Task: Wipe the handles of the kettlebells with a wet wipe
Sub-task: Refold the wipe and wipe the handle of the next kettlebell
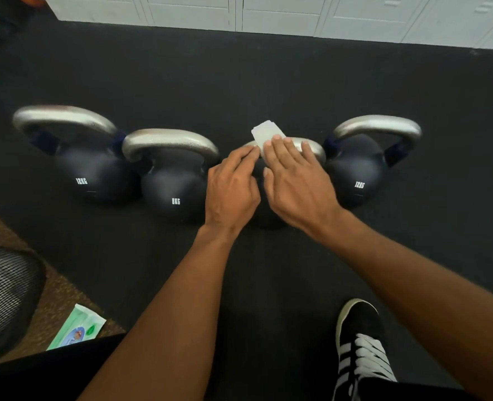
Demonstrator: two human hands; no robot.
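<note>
My right hand (pixel 297 183), fingers straight, presses the wet wipe (pixel 264 133) onto the third kettlebell's handle (pixel 316 146), its body mostly hidden under my hands. My left hand (pixel 230 186) touches the wipe's left edge; whether it pinches, I cannot tell.

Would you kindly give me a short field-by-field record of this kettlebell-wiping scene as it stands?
Setting: black floor mat, white lockers behind
Kettlebells: four in a row; outer left kettlebell and outer right kettlebell read 12KG
Being wiped: third kettlebell's handle, body mostly hidden by the hands
Wet wipe: folded, lying over that handle
Right hand: straight fingers press the wipe onto the handle
Left hand: fingertips touch the handle's left end, beside the wipe
Wipes pack: on brown carpet, lower left
</note>
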